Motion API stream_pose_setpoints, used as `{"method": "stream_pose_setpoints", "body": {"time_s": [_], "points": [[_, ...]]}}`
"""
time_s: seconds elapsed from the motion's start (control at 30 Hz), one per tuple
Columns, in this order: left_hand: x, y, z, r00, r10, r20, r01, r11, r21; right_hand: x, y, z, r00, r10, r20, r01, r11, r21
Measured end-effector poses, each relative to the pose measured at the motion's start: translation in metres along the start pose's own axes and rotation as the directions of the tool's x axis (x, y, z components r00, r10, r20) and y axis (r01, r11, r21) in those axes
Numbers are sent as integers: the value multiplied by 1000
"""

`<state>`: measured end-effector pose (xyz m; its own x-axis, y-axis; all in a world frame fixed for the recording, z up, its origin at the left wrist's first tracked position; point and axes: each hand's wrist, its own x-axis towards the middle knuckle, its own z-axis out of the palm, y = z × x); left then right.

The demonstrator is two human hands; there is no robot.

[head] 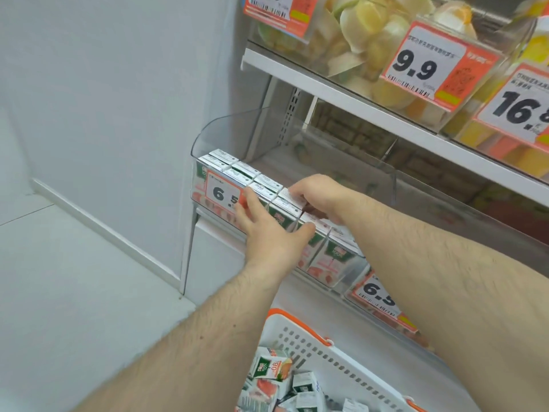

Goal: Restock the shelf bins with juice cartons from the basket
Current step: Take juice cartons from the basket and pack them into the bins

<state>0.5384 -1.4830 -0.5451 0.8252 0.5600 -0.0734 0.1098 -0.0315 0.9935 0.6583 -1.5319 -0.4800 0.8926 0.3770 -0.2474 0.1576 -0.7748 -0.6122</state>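
Waiting nearest, the basket [315,349] holds loose juice cartons [269,371]. Beyond it, the left hand [267,233] presses flat, fingers straight, against the shelf bin [208,135] front, while the right hand [319,193] pinches a carton [289,203] in the row. Tilting it could jam neighbours. Tags read 6.5, farther 9.9.

Setting: retail shop, chilled or grocery aisle. Landmark: white shelf rail [341,93]. Evidence: orange-bordered price tag "9.9" [427,65] clipped just above rail; second tag "16." [520,111] at its right end. Packed cut fruit [365,34] in clear tubs above rail. Below rail: clear plastic shelf bin [237,135] fronted by tag "6.5" [222,193], holding rows of identical juice cartons [255,181]. Lowest, well below rail: white shopping basket [335,361], orange rim.
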Motion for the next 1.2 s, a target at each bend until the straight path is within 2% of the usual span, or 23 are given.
{"method": "stream_pose_setpoints", "body": {"time_s": [0.13,0.33,0.4,0.43,0.5,0.57,0.6,0.63,0.67,0.7,0.77,0.83,0.93,1.03,1.1,1.2], "points": [[0,0,1,1000,-13,6,13,1000,5,3,-5,4,999,-22,41,32,962,-271],[-3,4,-2,999,-43,-3,43,998,46,4,-6,6,996,-61,58,77,937,-341],[-9,4,-3,999,-41,-32,43,997,70,-1,1,8,991,-133,-7,121,924,-363],[-14,4,-3,999,-24,-48,29,995,92,-5,7,7,979,-187,-86,139,909,-394],[-27,3,-4,995,66,-78,-50,980,194,-25,17,7,891,-370,-263,203,843,-498],[-43,2,-6,982,186,-40,-161,926,342,-53,27,9,695,-621,-362,358,735,-575],[-51,-1,-8,977,213,25,-204,887,413,-69,33,11,583,-719,-379,442,672,-594],[-59,-6,-9,972,205,113,-234,849,474,-86,41,14,500,-774,-388,501,624,-599],[-67,-14,-9,964,172,203,-256,810,527,-101,53,19,457,-797,-395,538,601,-591],[-74,-23,-9,951,131,281,-276,773,571,-116,68,24,453,-799,-394,561,600,-571],[-87,-42,-6,916,73,395,-331,695,639,-140,105,37,516,-758,-400,566,652,-505],[-95,-62,-1,882,28,471,-385,620,683,-158,146,51,628,-656,-420,508,753,-417],[-106,-95,12,837,-76,541,-424,534,732,-177,208,76,810,-412,-418,315,906,-283],[-120,-137,29,787,-205,583,-431,494,755,-192,264,101,918,-146,-368,95,984,-153],[-132,-168,39,734,-294,612,-452,461,763,-200,298,118,962,30,-271,-61,993,-106],[-149,-213,53,621,-411,667,-542,389,745,-210,341,148,984,173,27,-164,965,-204]]}}
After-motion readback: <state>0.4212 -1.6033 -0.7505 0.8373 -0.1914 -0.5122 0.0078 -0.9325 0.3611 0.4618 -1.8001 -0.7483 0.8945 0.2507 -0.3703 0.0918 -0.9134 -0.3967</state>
